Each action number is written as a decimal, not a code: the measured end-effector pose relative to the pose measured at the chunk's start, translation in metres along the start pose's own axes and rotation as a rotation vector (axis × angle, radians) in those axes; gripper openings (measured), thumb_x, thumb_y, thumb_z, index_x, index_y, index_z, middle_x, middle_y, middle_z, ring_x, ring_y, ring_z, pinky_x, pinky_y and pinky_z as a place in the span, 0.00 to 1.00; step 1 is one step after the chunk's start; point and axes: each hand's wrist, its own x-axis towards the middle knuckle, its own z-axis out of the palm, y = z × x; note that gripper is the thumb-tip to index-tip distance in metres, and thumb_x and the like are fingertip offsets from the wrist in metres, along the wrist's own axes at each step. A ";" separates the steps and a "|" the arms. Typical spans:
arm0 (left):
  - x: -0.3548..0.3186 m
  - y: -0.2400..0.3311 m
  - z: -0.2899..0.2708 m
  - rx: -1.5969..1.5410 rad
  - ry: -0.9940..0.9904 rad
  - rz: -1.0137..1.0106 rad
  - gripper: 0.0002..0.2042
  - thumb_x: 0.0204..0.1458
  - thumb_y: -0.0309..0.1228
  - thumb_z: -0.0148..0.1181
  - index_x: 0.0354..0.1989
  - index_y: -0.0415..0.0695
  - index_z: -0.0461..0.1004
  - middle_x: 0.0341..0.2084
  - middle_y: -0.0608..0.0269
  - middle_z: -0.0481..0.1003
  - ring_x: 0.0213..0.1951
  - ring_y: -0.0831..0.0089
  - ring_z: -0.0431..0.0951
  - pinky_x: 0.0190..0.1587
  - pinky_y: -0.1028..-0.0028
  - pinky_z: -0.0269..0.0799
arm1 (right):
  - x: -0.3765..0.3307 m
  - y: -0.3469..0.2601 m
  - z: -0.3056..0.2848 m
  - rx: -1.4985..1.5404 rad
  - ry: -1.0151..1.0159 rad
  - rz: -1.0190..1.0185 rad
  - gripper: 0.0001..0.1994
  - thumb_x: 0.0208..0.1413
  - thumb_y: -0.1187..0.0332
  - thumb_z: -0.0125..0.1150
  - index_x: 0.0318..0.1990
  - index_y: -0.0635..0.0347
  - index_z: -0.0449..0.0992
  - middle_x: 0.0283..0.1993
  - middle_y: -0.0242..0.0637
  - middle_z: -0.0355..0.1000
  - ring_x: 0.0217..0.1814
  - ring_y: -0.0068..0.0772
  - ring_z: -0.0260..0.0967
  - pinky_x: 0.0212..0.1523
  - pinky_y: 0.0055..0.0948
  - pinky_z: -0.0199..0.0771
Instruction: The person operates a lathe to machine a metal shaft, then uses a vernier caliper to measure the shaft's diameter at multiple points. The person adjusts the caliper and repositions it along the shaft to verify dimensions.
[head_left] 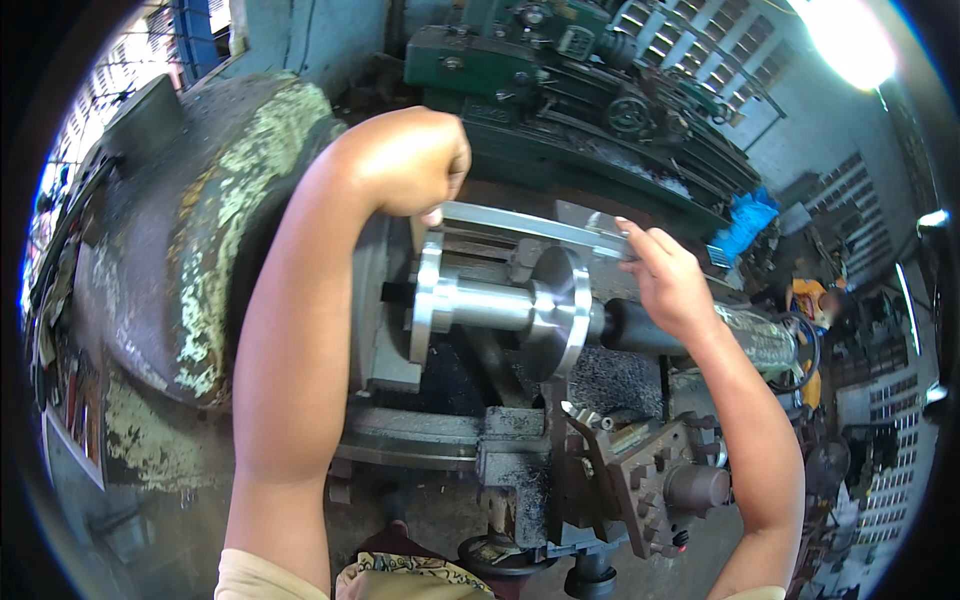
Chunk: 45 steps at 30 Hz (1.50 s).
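Observation:
A long flat steel measuring bar, which looks like a vernier caliper (530, 222), spans just above a shiny turned shaft (490, 302) with two round flanges. My left hand (422, 160) is bent over the bar's left end, its fingers closed there by the top of the left flange (427, 298). My right hand (668, 278) pinches the bar's wider right end, beyond the right flange (562, 312). The shaft lies horizontally in a lathe, with a dark tailstock quill (640, 328) at its right end. The left fingertips are partly hidden.
The lathe's worn headstock (200, 260) bulks at left. Nearer me on the right stands a bolted tool post (665, 485). A green lathe (480, 75) fills the back, with a blue plastic bundle (742, 222) by it. A person in yellow (808, 300) is at far right.

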 end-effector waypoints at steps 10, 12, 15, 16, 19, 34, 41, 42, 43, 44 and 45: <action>0.006 -0.012 0.002 0.031 0.028 0.222 0.08 0.31 0.17 0.70 0.24 0.38 0.83 0.18 0.50 0.80 0.24 0.61 0.83 0.31 0.64 0.75 | -0.001 0.009 0.008 -0.116 0.078 -0.090 0.27 0.52 0.82 0.60 0.63 0.62 0.74 0.38 0.44 0.75 0.42 0.49 0.77 0.42 0.44 0.79; 0.007 -0.012 0.002 0.056 0.074 0.213 0.08 0.30 0.16 0.70 0.23 0.34 0.81 0.18 0.48 0.80 0.25 0.62 0.84 0.31 0.66 0.76 | -0.001 0.012 0.007 -0.139 0.104 -0.107 0.26 0.53 0.77 0.63 0.62 0.63 0.74 0.38 0.44 0.76 0.42 0.50 0.77 0.43 0.44 0.77; 0.007 -0.012 0.003 -0.093 0.044 0.049 0.10 0.28 0.12 0.68 0.24 0.30 0.81 0.18 0.45 0.79 0.24 0.64 0.84 0.30 0.70 0.76 | -0.002 0.010 0.005 -0.104 0.147 -0.112 0.24 0.56 0.73 0.65 0.62 0.64 0.74 0.40 0.44 0.76 0.43 0.52 0.76 0.45 0.45 0.77; 0.007 -0.011 0.004 -0.087 0.050 0.030 0.10 0.28 0.12 0.68 0.24 0.29 0.80 0.17 0.46 0.79 0.24 0.65 0.84 0.30 0.70 0.76 | -0.003 0.009 0.004 -0.093 0.147 -0.108 0.23 0.58 0.71 0.65 0.61 0.64 0.74 0.41 0.44 0.75 0.44 0.53 0.76 0.46 0.45 0.76; 0.007 -0.010 0.006 -0.095 0.062 0.008 0.11 0.26 0.11 0.68 0.24 0.28 0.80 0.15 0.50 0.77 0.21 0.69 0.80 0.29 0.72 0.75 | -0.003 0.008 0.005 -0.067 0.112 -0.063 0.23 0.59 0.70 0.63 0.62 0.63 0.74 0.43 0.45 0.76 0.46 0.53 0.76 0.48 0.46 0.76; 0.000 -0.008 0.007 -0.280 0.356 0.120 0.07 0.34 0.17 0.62 0.25 0.34 0.73 0.20 0.67 0.70 0.26 0.78 0.70 0.32 0.75 0.67 | 0.002 0.013 -0.014 -0.099 0.251 -0.120 0.24 0.55 0.73 0.65 0.60 0.64 0.75 0.41 0.42 0.75 0.41 0.51 0.76 0.44 0.44 0.77; 0.010 0.001 0.010 -0.275 0.465 0.230 0.07 0.41 0.19 0.61 0.29 0.37 0.72 0.23 0.68 0.69 0.28 0.79 0.69 0.36 0.77 0.66 | 0.004 0.014 -0.028 -0.166 0.333 -0.105 0.23 0.52 0.73 0.66 0.57 0.65 0.76 0.40 0.41 0.75 0.42 0.47 0.77 0.46 0.40 0.75; 0.010 0.005 0.012 -0.284 0.467 0.239 0.07 0.41 0.18 0.62 0.30 0.37 0.72 0.23 0.68 0.69 0.29 0.79 0.69 0.37 0.77 0.66 | 0.004 0.013 -0.029 -0.177 0.337 -0.105 0.23 0.52 0.73 0.67 0.57 0.64 0.76 0.40 0.41 0.75 0.42 0.47 0.76 0.46 0.40 0.75; 0.011 0.009 0.014 -0.293 0.469 0.250 0.07 0.42 0.18 0.62 0.31 0.37 0.73 0.24 0.68 0.70 0.30 0.79 0.69 0.38 0.77 0.66 | 0.004 0.013 -0.030 -0.191 0.336 -0.095 0.22 0.52 0.73 0.67 0.57 0.64 0.76 0.40 0.41 0.75 0.42 0.47 0.76 0.46 0.40 0.75; 0.012 0.013 0.017 -0.303 0.471 0.260 0.08 0.43 0.18 0.63 0.31 0.37 0.73 0.25 0.68 0.70 0.30 0.80 0.69 0.39 0.77 0.66 | 0.005 0.011 -0.031 -0.185 0.349 -0.108 0.22 0.52 0.73 0.67 0.57 0.64 0.76 0.39 0.41 0.75 0.42 0.47 0.77 0.45 0.40 0.75; 0.013 0.016 0.020 -0.335 0.486 0.290 0.08 0.43 0.17 0.63 0.33 0.37 0.73 0.25 0.68 0.70 0.31 0.80 0.68 0.39 0.77 0.66 | 0.005 0.010 -0.031 -0.180 0.356 -0.112 0.22 0.52 0.73 0.67 0.57 0.64 0.76 0.39 0.41 0.75 0.41 0.47 0.77 0.44 0.41 0.76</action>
